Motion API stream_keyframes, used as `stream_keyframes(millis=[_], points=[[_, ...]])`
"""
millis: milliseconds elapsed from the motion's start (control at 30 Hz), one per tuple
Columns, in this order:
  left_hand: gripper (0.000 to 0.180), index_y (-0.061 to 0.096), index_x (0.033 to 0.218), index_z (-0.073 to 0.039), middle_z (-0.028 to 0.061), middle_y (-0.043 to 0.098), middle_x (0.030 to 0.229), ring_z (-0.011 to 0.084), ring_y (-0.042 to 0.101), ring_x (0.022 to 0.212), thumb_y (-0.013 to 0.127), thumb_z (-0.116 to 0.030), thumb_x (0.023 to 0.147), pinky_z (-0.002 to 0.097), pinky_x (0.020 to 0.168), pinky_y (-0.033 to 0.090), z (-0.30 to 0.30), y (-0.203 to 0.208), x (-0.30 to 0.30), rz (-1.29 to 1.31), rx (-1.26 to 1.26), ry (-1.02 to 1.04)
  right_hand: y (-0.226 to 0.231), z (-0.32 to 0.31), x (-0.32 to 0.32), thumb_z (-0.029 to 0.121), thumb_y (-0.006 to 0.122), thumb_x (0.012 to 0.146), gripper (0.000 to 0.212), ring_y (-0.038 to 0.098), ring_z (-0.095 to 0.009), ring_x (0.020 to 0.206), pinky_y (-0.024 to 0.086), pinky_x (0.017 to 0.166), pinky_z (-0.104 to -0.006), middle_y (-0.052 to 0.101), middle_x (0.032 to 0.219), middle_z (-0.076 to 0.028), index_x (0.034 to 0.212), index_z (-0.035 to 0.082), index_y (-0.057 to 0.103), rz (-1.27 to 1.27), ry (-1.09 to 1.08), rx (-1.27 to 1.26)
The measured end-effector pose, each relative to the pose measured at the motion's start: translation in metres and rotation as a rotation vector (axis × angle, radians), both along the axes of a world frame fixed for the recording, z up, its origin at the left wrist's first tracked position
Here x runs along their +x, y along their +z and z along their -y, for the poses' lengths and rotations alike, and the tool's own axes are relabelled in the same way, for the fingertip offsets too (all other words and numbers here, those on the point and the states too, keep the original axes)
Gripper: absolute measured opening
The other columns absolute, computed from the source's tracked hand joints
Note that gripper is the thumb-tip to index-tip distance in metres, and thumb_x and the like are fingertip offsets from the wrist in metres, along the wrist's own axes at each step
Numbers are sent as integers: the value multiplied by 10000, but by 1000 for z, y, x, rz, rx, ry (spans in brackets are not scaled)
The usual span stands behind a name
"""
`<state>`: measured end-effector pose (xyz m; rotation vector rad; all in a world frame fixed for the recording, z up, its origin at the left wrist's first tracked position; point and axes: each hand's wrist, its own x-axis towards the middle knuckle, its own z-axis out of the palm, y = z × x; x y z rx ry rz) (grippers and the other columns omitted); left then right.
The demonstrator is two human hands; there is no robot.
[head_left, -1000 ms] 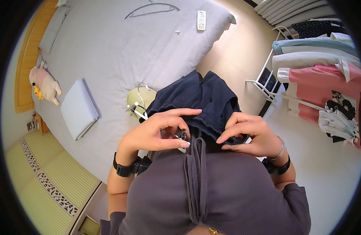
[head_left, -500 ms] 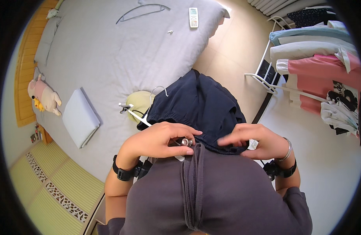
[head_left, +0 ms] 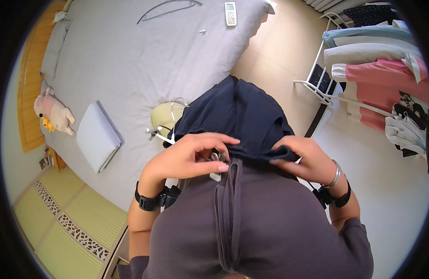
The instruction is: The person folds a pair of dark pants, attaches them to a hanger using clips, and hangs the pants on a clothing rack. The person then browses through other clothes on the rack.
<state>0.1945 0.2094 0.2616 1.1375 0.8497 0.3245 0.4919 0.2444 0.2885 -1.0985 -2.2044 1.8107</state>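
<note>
A dark navy garment (head_left: 240, 114) with a gathered elastic waistband lies in front of me, the band toward my body. My left hand (head_left: 191, 156) is at the band's left part, thumb and fingers closed around a shiny metal clip (head_left: 217, 157). Beside it, a white hanger bar (head_left: 164, 137) sticks out to the left from under the garment, with another metal clip (head_left: 152, 133) at its end. My right hand (head_left: 309, 158) pinches the right end of the waistband between thumb and fingers. Most of the hanger is hidden.
The grey-covered bed (head_left: 144, 60) holds a grey hanger (head_left: 168, 7), a white remote (head_left: 230, 15), a folded pale cloth (head_left: 99, 136), a plush toy (head_left: 54, 113) and a yellow-green round item (head_left: 165, 115). To the right stands a white clothes rack (head_left: 312, 86) hung with garments (head_left: 377, 83).
My right hand has closed on the waistband's right end, where its fingers were loose before. The garment and both hands sit slightly higher in view.
</note>
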Motion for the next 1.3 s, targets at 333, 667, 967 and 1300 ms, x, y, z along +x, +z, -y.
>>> stream_keyframes(millis=[333, 667, 967, 1300], points=[[134, 477, 987, -53, -3, 480, 546, 47, 471, 486, 532, -175, 994, 204, 426, 243, -4, -12, -10, -135, 173, 1065, 4, -79, 60, 173, 596, 927, 307, 634, -209, 1048, 476, 955, -326, 662, 1136, -105, 1171, -14, 593, -706, -1209, -306], [384, 435, 1376, -79, 57, 641, 739, 3, 344, 509, 480, -180, 1009, 163, 474, 250, -43, 15, 23, -199, 454, 1020, 44, -71, 45, 107, 525, 912, 297, 600, -217, 1074, 467, 967, -348, 618, 1138, -123, 1173, -30, 566, -1056, -998, -44], [732, 415, 1420, -99, 78, 621, 1140, 76, 511, 734, 744, -86, 766, 214, 657, 406, -92, 83, 62, -111, 989, 522, 70, -69, -45, -10, 623, 868, 357, 622, -125, 959, 524, 834, -268, 635, 1032, -101, 1157, -26, 416, -853, -799, 55], [278, 614, 1042, -25, 8, 629, 900, 59, 574, 826, 621, 124, 807, 168, 734, 441, -106, 72, 37, 30, 753, 956, 38, -95, 8, 214, 814, 697, 601, 327, -317, 1359, 305, 1099, -430, 450, 1415, -116, 1234, 132, 555, -59, -414, 1055]])
